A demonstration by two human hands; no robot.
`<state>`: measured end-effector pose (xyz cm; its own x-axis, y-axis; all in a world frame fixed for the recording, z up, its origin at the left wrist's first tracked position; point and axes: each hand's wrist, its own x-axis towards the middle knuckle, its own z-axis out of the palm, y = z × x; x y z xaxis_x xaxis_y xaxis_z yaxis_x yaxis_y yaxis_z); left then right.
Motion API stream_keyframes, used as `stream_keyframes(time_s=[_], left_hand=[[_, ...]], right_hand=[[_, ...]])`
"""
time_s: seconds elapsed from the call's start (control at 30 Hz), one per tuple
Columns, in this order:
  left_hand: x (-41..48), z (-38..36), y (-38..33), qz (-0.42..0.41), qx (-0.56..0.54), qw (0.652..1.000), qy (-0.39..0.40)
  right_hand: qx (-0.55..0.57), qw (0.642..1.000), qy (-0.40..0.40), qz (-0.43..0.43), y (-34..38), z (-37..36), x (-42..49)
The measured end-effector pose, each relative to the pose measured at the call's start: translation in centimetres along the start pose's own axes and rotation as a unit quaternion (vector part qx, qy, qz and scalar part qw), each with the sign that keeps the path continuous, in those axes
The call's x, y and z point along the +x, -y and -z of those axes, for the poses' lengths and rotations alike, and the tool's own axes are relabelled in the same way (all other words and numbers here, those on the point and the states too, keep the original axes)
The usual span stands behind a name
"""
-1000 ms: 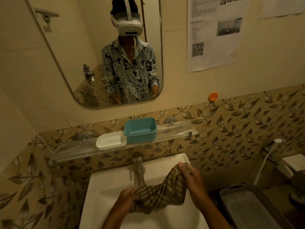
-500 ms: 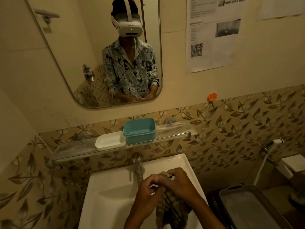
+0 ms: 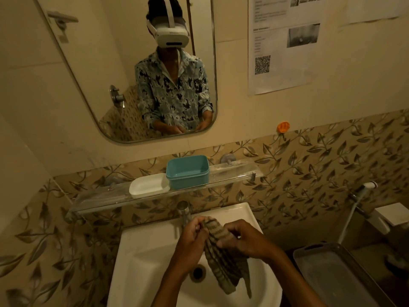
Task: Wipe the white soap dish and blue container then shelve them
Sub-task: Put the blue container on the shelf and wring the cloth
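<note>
low in the frame, left hand (image 3: pixel 194 237) and right hand (image 3: pixel 244 239) both grip a striped cloth (image 3: pixel 223 260) with curled fingers over the sink (image 3: pixel 141 262).

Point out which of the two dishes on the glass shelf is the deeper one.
The blue container on the glass shelf: its walls stand far taller than the shallow white soap dish just left of it.

Mirror (image 3: pixel 99 63) abv sink (image 3: pixel 143 251); QR notice (image 3: pixel 285 45) on wall, orange hook (image 3: pixel 283 126) below
</note>
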<state>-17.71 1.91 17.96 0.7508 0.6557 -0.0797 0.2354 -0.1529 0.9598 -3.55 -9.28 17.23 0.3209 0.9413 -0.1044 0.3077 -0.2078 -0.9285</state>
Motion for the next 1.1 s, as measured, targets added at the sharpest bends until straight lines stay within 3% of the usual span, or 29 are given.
stream_keyframes(time_s=[0.23, 0.43, 0.53, 0.7, 0.9, 1.0, 1.1], left_hand=[[1.4, 2.1, -1.0, 0.042, -0.074, 0.996, -0.029], [1.7, 3.5, -1.8, 0.019, 0.017, 1.0, 0.0], [1.5, 3.5, -1.7, -0.023, 0.036, 0.999, -0.01], [1.5, 4.3, -1.0, -0.049, -0.081, 0.995, 0.037], [1.3, 5.0, -1.5, -0.122, -0.087, 0.985, 0.08], [0.8, 5.8, -1.1, -0.159, -0.089, 0.972, 0.15], [0.3, 5.9, -0.1, -0.137, -0.082, 0.958, 0.238]], right_hand=[[-0.081, 0.995, -0.058, 0.026, -0.3, 0.9, -0.6], [-0.039, 0.992, -0.113, 0.039, 1.0, 1.3, -0.7], [0.002, 0.994, -0.099, 0.034, 2.3, 1.2, -1.5], [0.046, 0.995, -0.081, 0.021, 3.6, 2.2, -3.4], [-0.027, 0.994, -0.099, 0.05, 3.9, 3.0, -4.7], [-0.039, 0.991, -0.125, 0.027, 2.9, 3.9, -5.0], [-0.084, 0.981, -0.168, 0.038, 2.7, 4.1, -5.6]])
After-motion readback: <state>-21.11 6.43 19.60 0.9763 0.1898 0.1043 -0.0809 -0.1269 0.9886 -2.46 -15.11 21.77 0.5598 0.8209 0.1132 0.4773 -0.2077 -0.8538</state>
